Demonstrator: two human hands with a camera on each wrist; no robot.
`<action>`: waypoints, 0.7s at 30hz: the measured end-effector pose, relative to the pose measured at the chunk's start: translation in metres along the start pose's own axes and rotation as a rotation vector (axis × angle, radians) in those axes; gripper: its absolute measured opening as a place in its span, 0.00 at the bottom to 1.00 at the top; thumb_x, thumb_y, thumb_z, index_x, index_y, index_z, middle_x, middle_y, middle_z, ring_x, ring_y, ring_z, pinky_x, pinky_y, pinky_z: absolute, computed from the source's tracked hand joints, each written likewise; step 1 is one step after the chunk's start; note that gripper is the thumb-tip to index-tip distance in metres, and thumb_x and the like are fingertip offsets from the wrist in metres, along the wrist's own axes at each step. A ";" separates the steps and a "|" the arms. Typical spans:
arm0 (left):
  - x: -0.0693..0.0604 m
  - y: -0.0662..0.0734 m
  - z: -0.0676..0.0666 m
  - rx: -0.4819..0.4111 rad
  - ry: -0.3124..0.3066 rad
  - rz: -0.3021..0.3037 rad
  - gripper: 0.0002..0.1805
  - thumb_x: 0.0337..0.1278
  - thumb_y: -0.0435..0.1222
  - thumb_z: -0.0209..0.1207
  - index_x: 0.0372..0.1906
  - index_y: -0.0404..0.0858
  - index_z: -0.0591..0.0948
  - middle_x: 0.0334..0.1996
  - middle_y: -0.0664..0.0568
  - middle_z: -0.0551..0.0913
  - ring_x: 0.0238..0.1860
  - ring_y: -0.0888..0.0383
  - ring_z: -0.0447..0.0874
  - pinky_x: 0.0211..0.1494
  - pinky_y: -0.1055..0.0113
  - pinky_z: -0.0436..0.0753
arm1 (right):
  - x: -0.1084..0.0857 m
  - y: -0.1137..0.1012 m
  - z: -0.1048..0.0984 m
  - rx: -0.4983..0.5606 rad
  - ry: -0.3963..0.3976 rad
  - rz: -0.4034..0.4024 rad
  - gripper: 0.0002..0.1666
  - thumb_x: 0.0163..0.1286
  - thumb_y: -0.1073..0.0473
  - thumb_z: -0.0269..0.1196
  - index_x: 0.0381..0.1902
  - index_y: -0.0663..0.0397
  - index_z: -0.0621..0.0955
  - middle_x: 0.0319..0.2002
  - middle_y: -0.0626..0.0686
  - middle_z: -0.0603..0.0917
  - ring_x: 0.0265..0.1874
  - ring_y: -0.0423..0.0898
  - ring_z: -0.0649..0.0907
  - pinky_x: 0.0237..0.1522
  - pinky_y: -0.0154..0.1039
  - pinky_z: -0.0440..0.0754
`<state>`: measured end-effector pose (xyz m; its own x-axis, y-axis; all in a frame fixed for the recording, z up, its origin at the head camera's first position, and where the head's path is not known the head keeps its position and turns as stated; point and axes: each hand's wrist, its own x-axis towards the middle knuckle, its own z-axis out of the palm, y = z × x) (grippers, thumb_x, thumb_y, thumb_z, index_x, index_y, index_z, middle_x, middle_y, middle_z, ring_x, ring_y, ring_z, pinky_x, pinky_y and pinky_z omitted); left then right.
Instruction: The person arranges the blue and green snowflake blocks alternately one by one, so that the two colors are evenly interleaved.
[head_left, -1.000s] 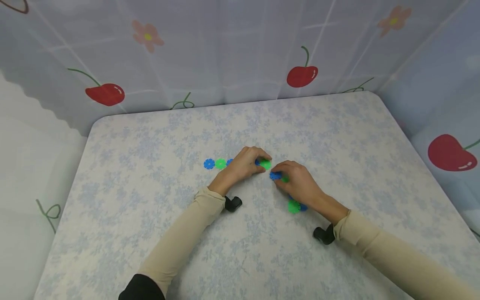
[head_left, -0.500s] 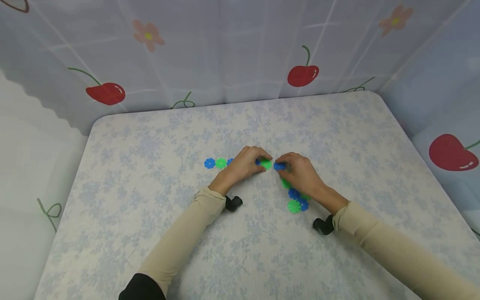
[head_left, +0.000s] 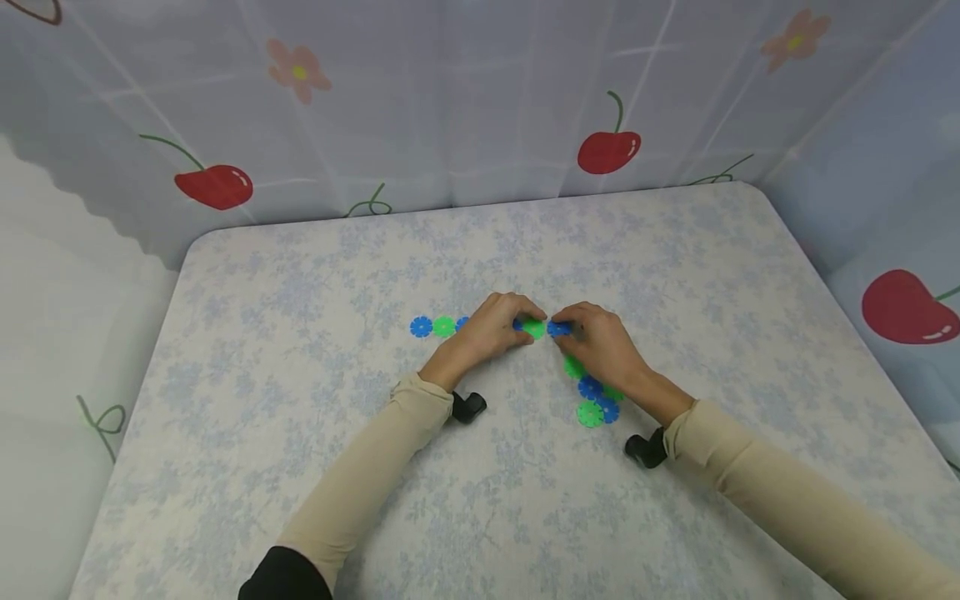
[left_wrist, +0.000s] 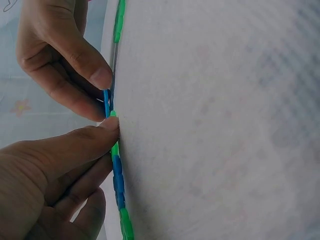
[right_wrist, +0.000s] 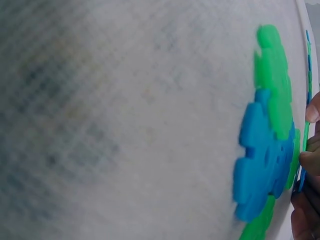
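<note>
Flower-shaped plastic discs, blue and green, lie on the patterned tabletop. My left hand pinches the green disc at the right end of a row; the hand covers the row's middle. A blue disc and a green one show at the row's left end. Between thumb and fingers, my right hand pinches another blue disc, its edge facing the held green disc. In the left wrist view the blue disc and green disc nearly meet edge to edge; whether they interlock, I cannot tell.
Below the right hand lie several loose discs, overlapping: a green disc, a blue disc and others. Black wrist devices hang at both wrists. A curtain with cherries stands behind the table.
My right hand has moved up and slightly right with its blue disc, bringing it level with the row and uncovering more loose discs. The left hand has stayed in place.
</note>
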<state>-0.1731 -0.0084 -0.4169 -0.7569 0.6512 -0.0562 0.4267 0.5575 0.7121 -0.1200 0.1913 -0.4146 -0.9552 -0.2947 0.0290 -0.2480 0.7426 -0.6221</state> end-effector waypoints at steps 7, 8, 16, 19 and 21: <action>0.001 -0.001 0.001 0.006 0.002 0.009 0.20 0.55 0.30 0.69 0.54 0.37 0.84 0.54 0.47 0.83 0.52 0.55 0.82 0.56 0.65 0.79 | 0.001 0.001 0.002 -0.002 0.003 -0.006 0.18 0.65 0.64 0.68 0.53 0.61 0.83 0.55 0.60 0.80 0.55 0.59 0.78 0.55 0.56 0.77; 0.001 -0.001 0.001 0.007 0.002 0.009 0.20 0.55 0.30 0.69 0.54 0.37 0.84 0.54 0.48 0.83 0.52 0.55 0.82 0.56 0.65 0.79 | 0.001 0.001 0.002 -0.002 0.005 -0.012 0.18 0.65 0.64 0.68 0.53 0.61 0.83 0.55 0.60 0.81 0.55 0.59 0.78 0.55 0.56 0.77; 0.001 -0.001 0.000 0.005 0.003 0.011 0.20 0.55 0.30 0.69 0.55 0.37 0.84 0.54 0.48 0.83 0.53 0.55 0.82 0.56 0.65 0.79 | 0.001 0.001 0.002 -0.007 0.010 -0.021 0.18 0.65 0.63 0.68 0.52 0.61 0.84 0.55 0.59 0.81 0.57 0.59 0.77 0.58 0.58 0.75; 0.000 -0.001 0.000 0.003 0.002 0.013 0.20 0.55 0.30 0.69 0.55 0.37 0.83 0.54 0.48 0.83 0.53 0.54 0.81 0.57 0.64 0.79 | 0.001 0.000 0.002 -0.008 0.009 -0.014 0.18 0.65 0.63 0.68 0.53 0.60 0.83 0.56 0.59 0.80 0.57 0.59 0.77 0.58 0.58 0.74; -0.001 -0.001 0.000 -0.001 0.002 0.016 0.20 0.56 0.30 0.68 0.55 0.36 0.83 0.54 0.47 0.83 0.53 0.54 0.81 0.57 0.64 0.79 | 0.001 0.000 0.002 -0.007 0.007 -0.008 0.18 0.65 0.63 0.68 0.53 0.61 0.83 0.56 0.59 0.80 0.57 0.59 0.77 0.58 0.59 0.75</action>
<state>-0.1731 -0.0099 -0.4175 -0.7510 0.6589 -0.0432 0.4384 0.5465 0.7136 -0.1204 0.1895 -0.4163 -0.9542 -0.2965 0.0396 -0.2569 0.7444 -0.6164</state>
